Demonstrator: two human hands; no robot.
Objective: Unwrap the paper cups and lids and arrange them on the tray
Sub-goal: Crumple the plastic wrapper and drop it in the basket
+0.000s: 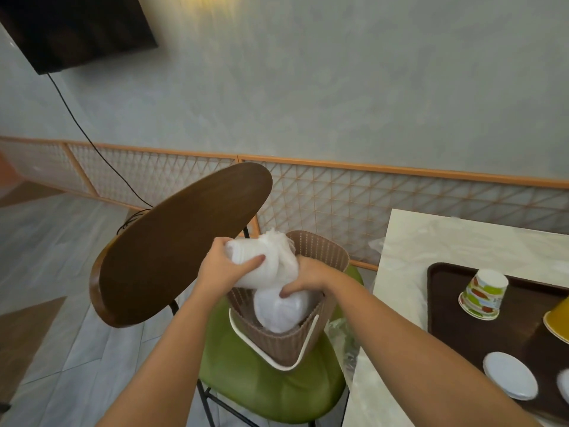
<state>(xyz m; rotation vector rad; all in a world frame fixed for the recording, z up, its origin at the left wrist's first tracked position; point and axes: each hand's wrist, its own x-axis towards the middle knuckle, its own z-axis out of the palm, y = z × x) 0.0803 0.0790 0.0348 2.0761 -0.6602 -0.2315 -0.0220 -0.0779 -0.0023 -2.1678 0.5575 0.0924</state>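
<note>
Room: grey plaster wall (338, 87), lattice panel strip with orange trim (400, 192), dark wall screen (77, 29) upper left with a black cable (83, 131) hanging from it, pale tiled floor (46, 241).
Surface: white marble-look table (431, 241) at right; dark brown tray (492, 328) on it.
Tray contents: printed paper cup (483, 295) upside down, yellow cup (557, 322) at the frame edge, white lids (509, 379) near the front.
Chair: green seat (261, 380), brown wooden backrest (175, 245); brown woven basket (277, 337) stands on the seat.
Wrapped bundle: white plastic-wrapped stack (261, 266) held over the basket, between both hands.
Basket contents: another white wrapped pack (280, 309).
Left hand (221, 266): grasps the bundle's left end.
Right hand (308, 278): clutches the loose wrap at its right end.
</note>
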